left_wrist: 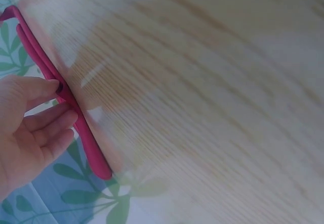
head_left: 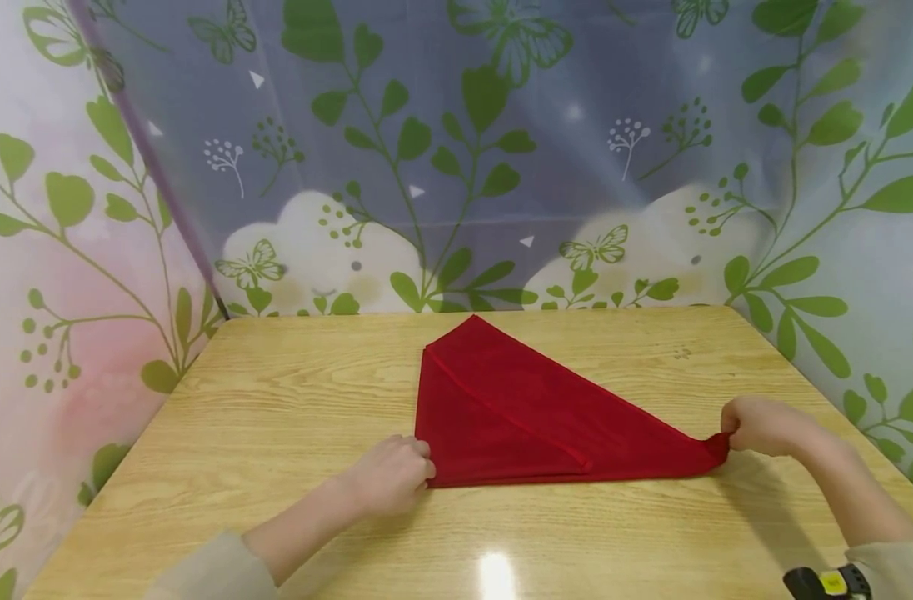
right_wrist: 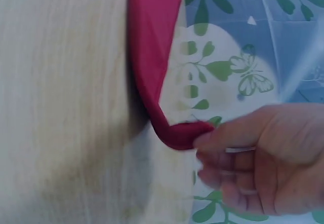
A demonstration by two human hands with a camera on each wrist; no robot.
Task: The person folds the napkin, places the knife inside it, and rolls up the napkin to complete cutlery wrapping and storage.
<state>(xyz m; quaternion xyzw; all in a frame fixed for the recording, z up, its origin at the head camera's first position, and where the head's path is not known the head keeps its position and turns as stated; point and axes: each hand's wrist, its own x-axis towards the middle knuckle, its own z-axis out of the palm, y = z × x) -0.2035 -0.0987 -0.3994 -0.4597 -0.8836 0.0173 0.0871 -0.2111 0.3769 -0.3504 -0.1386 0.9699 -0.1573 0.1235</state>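
1. At the left we see the left hand [head_left: 396, 475] pinching the red cloth [head_left: 509, 400] at its near left corner, thumb and fingers closed on the edge; we judge that this grip anchors that corner.
2. In the middle we find the cloth lying folded on the counter [head_left: 299, 383], its near edge running almost straight between both hands, probably because they hold it from opposite ends. A raised ridge slants across it, and its far peak reaches the counter's back edge.
3. At the right we see the right hand [head_left: 764, 427] pinching the narrow end, which bends up off the wood above a shadow; we take this grip to give control of the loose tip.
4. Around these, from the left, we have a leafy printed panel [head_left: 67, 250], then a pale sleeve [head_left: 217, 575].
5. Behind the cloth we notice a blue printed backdrop [head_left: 501, 167] bounding the counter's far side, and nearer us a patch of glare [head_left: 496, 575] whitening the wood.
6. At the far right we see a dark wrist device [head_left: 831, 582] with a yellow face, beneath another leafy side.
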